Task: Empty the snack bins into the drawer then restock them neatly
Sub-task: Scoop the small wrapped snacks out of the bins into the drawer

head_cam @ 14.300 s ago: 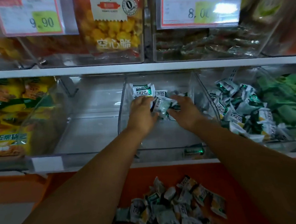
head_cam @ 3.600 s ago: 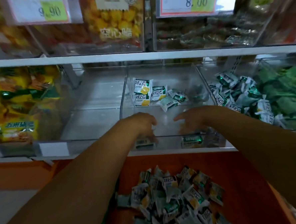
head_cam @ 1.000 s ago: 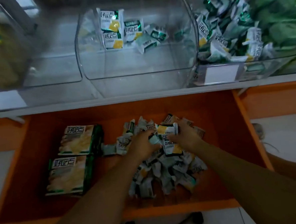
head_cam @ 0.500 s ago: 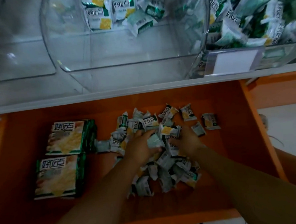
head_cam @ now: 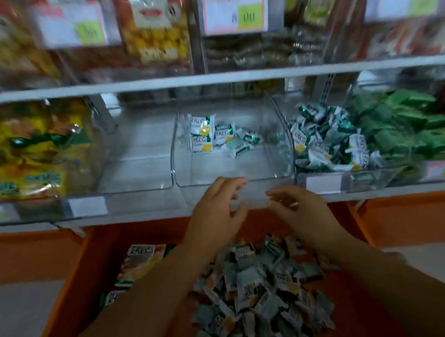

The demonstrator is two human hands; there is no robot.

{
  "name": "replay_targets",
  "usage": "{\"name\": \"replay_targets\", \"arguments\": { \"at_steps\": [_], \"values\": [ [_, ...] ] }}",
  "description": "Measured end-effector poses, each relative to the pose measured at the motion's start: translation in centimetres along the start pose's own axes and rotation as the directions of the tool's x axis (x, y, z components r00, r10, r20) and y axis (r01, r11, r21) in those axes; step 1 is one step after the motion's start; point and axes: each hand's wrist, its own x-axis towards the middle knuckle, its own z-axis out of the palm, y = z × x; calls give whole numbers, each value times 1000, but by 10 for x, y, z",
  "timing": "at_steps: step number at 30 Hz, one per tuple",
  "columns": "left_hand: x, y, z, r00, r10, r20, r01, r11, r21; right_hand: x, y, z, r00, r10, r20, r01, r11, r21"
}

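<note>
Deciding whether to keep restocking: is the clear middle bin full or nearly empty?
Nearly empty. The middle bin holds only a handful of packets at its back; the rest of its floor is bare.

Nearly empty clear bin (head_cam: pixel 232 173), packets (head_cam: pixel 258 296) heaped below

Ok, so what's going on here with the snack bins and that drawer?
A person is working at a shop shelf with bare hands. The left hand and the right hand both hover open, apparently holding nothing, in front of the clear middle bin. That bin holds only a few small packets near its back. Most of the packets lie in a loose pile in the open orange drawer below, beside some larger packs.
</note>
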Motion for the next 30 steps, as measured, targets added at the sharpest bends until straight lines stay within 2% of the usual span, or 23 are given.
{"name": "replay_targets", "arguments": {
  "at_steps": [3,6,12,14,16,19,25,28,30],
  "values": [
    [37,-1,-19,995,4,-98,-6,1000,-15,27,-36,-14,990,-95,-107,100,994,41],
    [72,-16,-22,991,-98,-87,96,995,-24,75,-47,-13,983,-123,-133,128,991,29],
    [137,-63,1,929,-371,4,371,929,-16,188,-17,27,999,52,-14,-54,982,-182],
    [154,-79,10,892,-452,-19,452,892,3,213,-2,42,990,139,-11,-138,964,-228],
    [167,-92,18,859,-506,-70,507,862,-12,232,7,50,987,160,-30,-161,934,-319],
    [185,-107,29,862,-495,-110,500,866,18,249,12,55,989,144,-31,-144,907,-396],
    [196,-128,40,899,-417,-136,437,879,193,262,23,73,994,108,-10,-96,834,-544],
    [192,-129,40,921,-337,-196,374,905,201,253,18,71,996,81,-41,-90,819,-567],
    [188,-128,39,923,-335,-188,369,910,190,246,16,67,992,126,0,-104,818,-565]
  ]
}}
